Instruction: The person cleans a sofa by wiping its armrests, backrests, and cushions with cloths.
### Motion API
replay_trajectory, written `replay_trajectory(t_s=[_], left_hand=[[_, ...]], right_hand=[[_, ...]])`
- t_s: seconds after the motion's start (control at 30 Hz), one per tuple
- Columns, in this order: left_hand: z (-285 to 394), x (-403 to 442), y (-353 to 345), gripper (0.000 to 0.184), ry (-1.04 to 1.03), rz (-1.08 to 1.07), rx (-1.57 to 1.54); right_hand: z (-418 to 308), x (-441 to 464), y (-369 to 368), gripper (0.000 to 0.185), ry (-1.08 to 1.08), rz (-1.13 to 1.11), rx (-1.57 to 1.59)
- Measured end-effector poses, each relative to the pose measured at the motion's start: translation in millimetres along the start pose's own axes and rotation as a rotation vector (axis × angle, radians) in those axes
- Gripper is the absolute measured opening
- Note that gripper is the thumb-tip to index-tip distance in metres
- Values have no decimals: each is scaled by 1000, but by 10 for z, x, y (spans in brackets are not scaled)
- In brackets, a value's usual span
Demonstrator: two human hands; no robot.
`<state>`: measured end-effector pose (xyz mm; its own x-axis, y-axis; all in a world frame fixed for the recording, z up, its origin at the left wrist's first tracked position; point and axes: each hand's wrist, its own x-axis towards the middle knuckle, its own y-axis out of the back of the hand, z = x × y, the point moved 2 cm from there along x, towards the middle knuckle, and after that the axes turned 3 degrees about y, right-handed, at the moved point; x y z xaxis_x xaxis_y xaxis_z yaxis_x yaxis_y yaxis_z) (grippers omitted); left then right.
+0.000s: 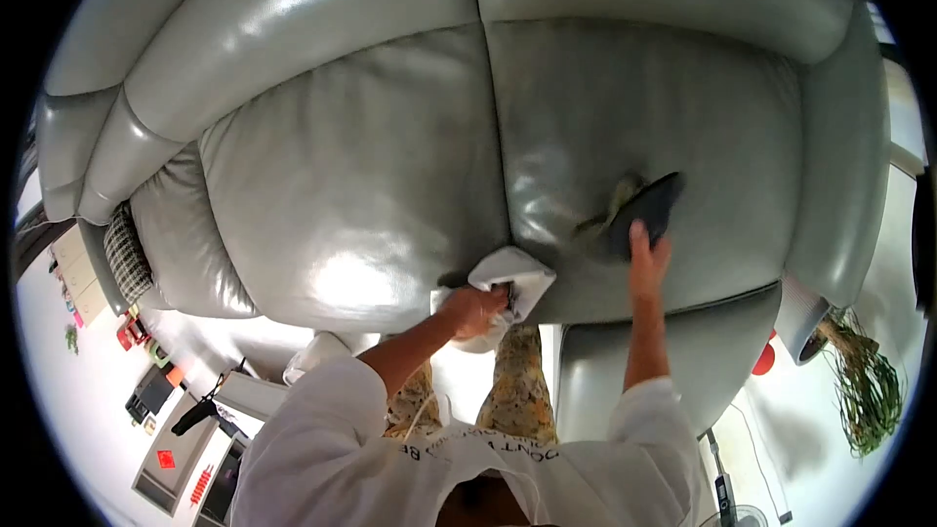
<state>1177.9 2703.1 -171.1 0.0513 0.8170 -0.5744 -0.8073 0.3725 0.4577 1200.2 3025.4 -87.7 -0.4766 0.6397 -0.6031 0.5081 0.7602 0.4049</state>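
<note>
My left hand [476, 313] is closed on a white, soft cloth item [528, 273] at the front edge of the sofa, near the seam between two seat cushions. The cloth's exact kind is unclear. In my right hand [647, 259] is a dark, flat, rounded item [651, 207], gripped at its near edge over the right seat cushion [722, 127]. An olive-brown part [626, 191] shows behind its dark face, blurred. It resembles a cap with a brim, but I cannot make out the kind for sure.
The grey leather sofa [361, 166] fills the view, with a footrest section [634, 361] at front right. A checked pillow [127, 252] lies at its left end. A potted plant [864, 395] and a fan [747, 515] stand at right. Shelving [181, 454] stands at left.
</note>
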Motion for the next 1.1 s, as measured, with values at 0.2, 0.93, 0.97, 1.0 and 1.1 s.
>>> replay_trajectory(t_s=[0.2,0.93,0.97,1.0,1.1], left_hand=[[423,-26,177,43,-43,-334,-220],[-1164,-25,2217,58,318,727,27],[-1188,-8,2274,57,343,781,-126],[-1246,75,2326,56,453,866,-190],[-1371,601,2671,53,754,1080,-417]], right_hand=[[-177,821,-76,40,666,488,-919],[43,1016,-385,53,427,518,-1025],[60,1019,-386,53,415,506,-1023],[62,1016,-378,54,424,502,-1008],[104,1040,-377,53,487,508,-961]])
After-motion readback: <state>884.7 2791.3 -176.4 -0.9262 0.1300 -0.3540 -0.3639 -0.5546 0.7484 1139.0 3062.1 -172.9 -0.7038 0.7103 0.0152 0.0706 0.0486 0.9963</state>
